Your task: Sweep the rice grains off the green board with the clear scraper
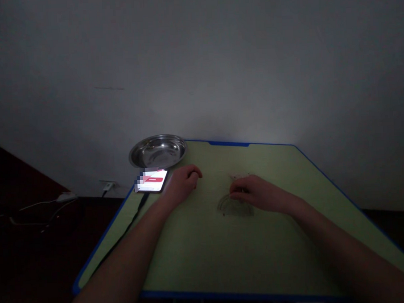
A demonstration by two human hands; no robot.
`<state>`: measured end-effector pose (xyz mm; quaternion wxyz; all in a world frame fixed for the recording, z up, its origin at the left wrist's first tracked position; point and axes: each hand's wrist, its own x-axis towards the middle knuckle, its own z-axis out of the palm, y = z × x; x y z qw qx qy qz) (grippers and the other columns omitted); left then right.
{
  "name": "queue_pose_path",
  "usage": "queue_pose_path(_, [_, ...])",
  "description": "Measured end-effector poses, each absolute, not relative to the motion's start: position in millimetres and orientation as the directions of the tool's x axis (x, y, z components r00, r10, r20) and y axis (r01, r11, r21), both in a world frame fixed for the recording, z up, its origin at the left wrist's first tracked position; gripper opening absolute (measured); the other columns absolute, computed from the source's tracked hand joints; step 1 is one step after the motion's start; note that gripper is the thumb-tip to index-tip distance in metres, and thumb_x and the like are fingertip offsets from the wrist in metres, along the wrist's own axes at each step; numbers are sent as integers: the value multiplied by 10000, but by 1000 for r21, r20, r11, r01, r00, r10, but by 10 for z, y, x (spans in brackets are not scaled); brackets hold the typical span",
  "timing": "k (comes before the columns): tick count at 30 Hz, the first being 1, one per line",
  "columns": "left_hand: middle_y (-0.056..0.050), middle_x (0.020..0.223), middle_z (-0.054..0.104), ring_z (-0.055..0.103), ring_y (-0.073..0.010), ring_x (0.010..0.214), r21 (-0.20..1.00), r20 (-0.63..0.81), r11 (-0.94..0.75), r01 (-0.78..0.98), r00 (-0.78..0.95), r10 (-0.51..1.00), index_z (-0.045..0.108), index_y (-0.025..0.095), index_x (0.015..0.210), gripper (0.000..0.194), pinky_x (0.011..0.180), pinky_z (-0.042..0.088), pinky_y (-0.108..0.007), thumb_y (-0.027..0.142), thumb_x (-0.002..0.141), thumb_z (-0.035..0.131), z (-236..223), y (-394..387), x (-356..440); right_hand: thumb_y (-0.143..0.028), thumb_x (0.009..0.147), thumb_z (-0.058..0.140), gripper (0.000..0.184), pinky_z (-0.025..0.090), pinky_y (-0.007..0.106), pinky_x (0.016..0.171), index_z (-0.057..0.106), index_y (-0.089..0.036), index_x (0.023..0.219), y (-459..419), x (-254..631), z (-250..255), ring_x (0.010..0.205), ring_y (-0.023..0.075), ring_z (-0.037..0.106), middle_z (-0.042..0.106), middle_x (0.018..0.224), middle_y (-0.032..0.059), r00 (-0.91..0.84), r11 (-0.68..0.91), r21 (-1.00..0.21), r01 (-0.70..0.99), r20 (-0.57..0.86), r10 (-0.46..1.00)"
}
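Well left of the left hand, thin white cables (40, 203) trail in the gloom, with a white plug (109, 186) at the wall nearer to it. Just left of the left hand lies a phone (154, 182), its screen lit; a black cord (135, 218) runs from beside it toward the near edge, passing close by the left forearm. Just beyond the phone and the left hand sits a stainless-steel bowl (159, 159).

The left hand (189, 175) is loosely curled beside the phone, thumb near the forefinger; I see nothing in it, but the palm is hidden. To its right, the right hand (244, 192) is bent into a narrow pinch over the far part of what looks like a clear protractor (235, 208), which lies under and just nearer than its fingertips on the green tabletop (276, 255). Whether they grip it, I cannot tell. A faint clear piece (235, 175) shows just beyond those fingers.

The protractor looks thin and flat, so fingertips could slip off its edge, and dim light makes that edge easy to misjudge. Drawing the left arm back might snag the cord and drag the phone. A leftward knock could tip the bowl, whose rim seems to overhang the tabletop.

That bowl is the only container, showing bare metal and reflections inside.
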<state>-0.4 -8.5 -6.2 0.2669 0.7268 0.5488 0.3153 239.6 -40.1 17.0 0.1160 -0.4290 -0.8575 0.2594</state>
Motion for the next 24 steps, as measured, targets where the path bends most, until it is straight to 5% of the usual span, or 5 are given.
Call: queue_pose_path(24, [36, 519, 545, 497, -120, 474, 733, 161, -268, 625, 224, 961, 649, 173, 771, 249, 494, 357, -238, 212, 749, 404, -74, -74, -3, -245, 877, 555, 147, 378, 225, 579, 674, -173, 827, -590, 2401, 175, 634, 110, 543, 644, 720, -11, -624, 466, -574, 674, -103, 775])
